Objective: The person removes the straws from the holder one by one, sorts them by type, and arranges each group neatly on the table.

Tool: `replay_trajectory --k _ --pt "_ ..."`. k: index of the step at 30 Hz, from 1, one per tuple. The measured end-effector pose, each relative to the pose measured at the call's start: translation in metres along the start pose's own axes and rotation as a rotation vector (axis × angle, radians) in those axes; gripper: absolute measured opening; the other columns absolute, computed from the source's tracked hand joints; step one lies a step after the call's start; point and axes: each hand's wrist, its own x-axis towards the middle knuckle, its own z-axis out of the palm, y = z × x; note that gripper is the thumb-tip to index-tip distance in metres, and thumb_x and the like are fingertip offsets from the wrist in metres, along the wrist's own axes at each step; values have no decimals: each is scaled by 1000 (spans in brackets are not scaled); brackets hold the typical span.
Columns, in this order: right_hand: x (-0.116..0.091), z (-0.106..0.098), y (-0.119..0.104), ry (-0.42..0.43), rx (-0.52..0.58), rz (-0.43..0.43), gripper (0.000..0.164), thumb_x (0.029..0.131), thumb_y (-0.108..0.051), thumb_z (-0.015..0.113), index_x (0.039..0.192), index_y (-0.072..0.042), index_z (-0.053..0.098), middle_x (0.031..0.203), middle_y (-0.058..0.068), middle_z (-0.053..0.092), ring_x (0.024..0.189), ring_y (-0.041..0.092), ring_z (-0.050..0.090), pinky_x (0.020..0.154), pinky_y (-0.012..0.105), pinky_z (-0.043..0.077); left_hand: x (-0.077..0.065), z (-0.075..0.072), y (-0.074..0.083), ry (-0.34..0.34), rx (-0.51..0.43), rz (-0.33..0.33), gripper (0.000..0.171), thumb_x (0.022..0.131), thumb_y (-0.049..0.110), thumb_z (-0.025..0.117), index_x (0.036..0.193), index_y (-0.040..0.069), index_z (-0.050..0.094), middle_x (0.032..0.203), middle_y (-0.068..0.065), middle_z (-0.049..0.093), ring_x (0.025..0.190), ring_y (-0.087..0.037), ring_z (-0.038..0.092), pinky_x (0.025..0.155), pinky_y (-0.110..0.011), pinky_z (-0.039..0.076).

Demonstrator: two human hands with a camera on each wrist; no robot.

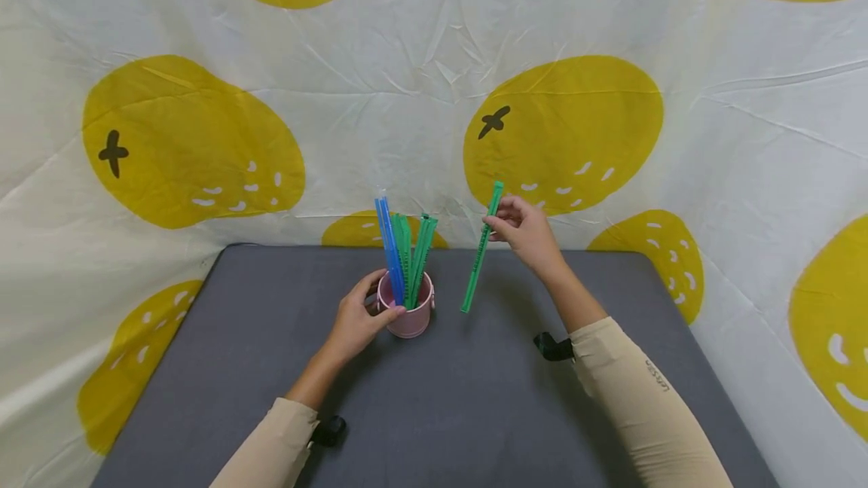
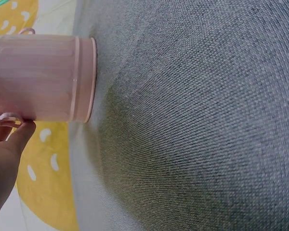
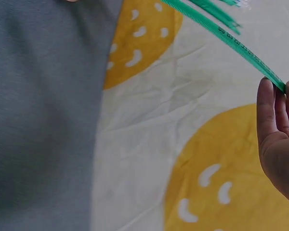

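White fabric backdrop point(image 1: 386, 138) with big yellow prints is hanging at the far side. Grey cloth-covered table point(image 1: 441, 420) is filling the near side. Left hand point(image 1: 362, 318) is gripping a round pink pail point(image 1: 410, 324), standing on the table's far half, slightly left of centre. Right hand point(image 1: 529, 236) is pinching a slim green lettered stick point(image 1: 480, 254) by its upper part; it's slanting right of the pail, apart from it. Slim blue sticks point(image 1: 389, 243) and other green sticks point(image 1: 422, 254) are leaning inside the pail.

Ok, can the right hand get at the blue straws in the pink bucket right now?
Probably not easily: the right hand pinches a green straw, and other green straws stand between that hand and the blue straws.
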Motion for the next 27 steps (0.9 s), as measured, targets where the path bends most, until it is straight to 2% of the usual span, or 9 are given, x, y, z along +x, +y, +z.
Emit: replay_trajectory --k 7,13,15,19,24,27 --pt "-3 10 33 -34 -25 62 31 101 -13 68 125 6 62 109 23 69 84 10 71 74 26 64 0 -2 2 0 10 -8 76 84 32 88 149 13 51 145 -14 59 133 -34 59 104 -52 53" --pt "-4 21 54 -44 -74 90 29 101 -9 67 123 9 63 106 25 69 96 44 71 72 25 63 2 -1 1 5 17 1 76 84 33 88 148 12 52 144 -14 60 132 -34 60 104 -51 54" --pt "-5 26 61 -42 -77 104 28 101 -8 67 123 9 64 105 25 69 97 50 69 70 25 63 2 -1 2 1 18 4 77 84 34 88 148 11 51 144 -15 59 132 -35 60 104 -52 53" --pt "-8 34 72 -53 -95 138 29 100 -8 68 124 8 65 105 25 70 93 46 71 70 28 64 1 -1 2 -8 24 -16 77 84 35 87 148 12 51 145 -14 59 133 -35 59 105 -52 53" --pt "-12 47 86 -68 -122 202 30 100 -12 70 123 7 64 104 22 73 87 41 75 80 49 64 1 -2 2 -13 31 -40 76 85 35 87 148 13 51 145 -13 59 133 -34 59 106 -51 53" --pt "-14 54 92 -66 -126 253 28 98 -13 73 118 5 66 100 20 74 84 41 76 84 55 62 0 -3 3 -17 31 -39 77 85 35 87 148 12 50 145 -13 59 133 -33 59 106 -50 53"
